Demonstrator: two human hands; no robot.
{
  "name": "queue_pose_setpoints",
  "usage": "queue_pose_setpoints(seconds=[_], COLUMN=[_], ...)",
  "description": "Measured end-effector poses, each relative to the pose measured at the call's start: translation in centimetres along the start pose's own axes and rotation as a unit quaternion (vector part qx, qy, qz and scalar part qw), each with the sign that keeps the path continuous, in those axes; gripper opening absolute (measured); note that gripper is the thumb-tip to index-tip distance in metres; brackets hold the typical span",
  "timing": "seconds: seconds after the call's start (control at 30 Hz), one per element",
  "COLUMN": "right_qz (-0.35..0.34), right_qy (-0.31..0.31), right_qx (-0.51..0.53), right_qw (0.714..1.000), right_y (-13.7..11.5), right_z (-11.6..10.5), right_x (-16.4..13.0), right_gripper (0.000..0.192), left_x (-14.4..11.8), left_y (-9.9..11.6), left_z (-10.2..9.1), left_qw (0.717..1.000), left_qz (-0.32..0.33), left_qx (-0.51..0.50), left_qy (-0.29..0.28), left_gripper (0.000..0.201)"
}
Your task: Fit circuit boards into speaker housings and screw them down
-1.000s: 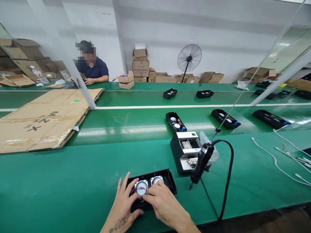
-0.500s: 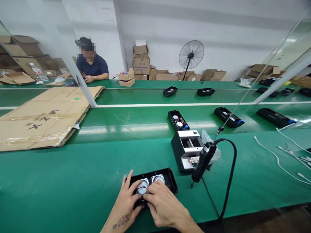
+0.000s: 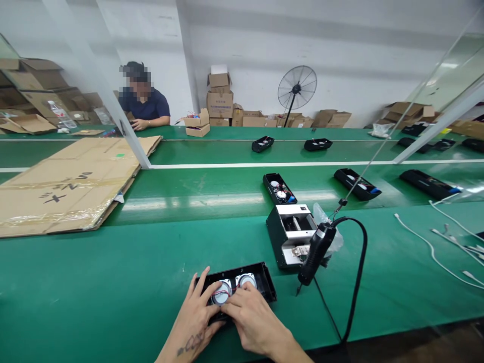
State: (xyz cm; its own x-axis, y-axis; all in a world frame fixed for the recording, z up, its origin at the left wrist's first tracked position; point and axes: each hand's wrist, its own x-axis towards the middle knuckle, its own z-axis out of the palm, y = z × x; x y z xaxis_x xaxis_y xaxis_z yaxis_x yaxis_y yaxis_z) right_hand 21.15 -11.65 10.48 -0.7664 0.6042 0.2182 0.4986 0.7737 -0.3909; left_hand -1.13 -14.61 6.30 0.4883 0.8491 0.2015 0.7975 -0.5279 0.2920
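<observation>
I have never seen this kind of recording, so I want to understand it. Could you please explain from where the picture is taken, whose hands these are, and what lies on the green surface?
The picture comes from a camera worn on a person's head, looking forward and down. The two bare hands at the bottom belong to that person. The left hand and the right hand both rest on a black speaker housing with two round speaker drivers and thin wires inside.

Everything lies on a long green workbench. To the right hangs an electric screwdriver on a cable, beside a small black and white box. More black housings lie farther away, and flattened cardboard lies on the left. Another person sits at the far side.
</observation>
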Motion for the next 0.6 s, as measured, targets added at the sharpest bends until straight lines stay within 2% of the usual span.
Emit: queue_pose_setpoints(seconds=[0.17,0.27,0.4,0.5,0.6], right_qz=[0.016,0.06,0.124,0.148,0.13], right_qy=[-0.001,-0.051,-0.119,-0.155,-0.162], right_qx=[-0.025,0.019,0.086,0.111,0.094], right_qw=[1.0,0.997,0.981,0.97,0.974], right_y=[-0.1,0.7,2.6,4.0,4.6], right_z=[-0.5,-2.0,-4.4,-5.2,-5.3], right_x=[0.5,2.3,5.8,7.5,8.2], right_gripper=[0.03,0.034,0.033,0.035,0.037], left_x=[0.5,2.1,5.3,7.0,7.8], left_y=[-0.1,-1.1,-2.8,-3.6,-3.8], left_z=[-0.7,-1.9,-3.7,-4.5,-4.8], left_qw=[1.0,0.996,0.978,0.965,0.962], left_qz=[0.0,-0.009,-0.074,-0.117,-0.131], left_qx=[-0.023,-0.085,-0.178,-0.207,-0.213], left_qy=[0.007,-0.025,-0.086,-0.108,-0.113], left_gripper=[0.03,0.034,0.016,0.023,0.029])
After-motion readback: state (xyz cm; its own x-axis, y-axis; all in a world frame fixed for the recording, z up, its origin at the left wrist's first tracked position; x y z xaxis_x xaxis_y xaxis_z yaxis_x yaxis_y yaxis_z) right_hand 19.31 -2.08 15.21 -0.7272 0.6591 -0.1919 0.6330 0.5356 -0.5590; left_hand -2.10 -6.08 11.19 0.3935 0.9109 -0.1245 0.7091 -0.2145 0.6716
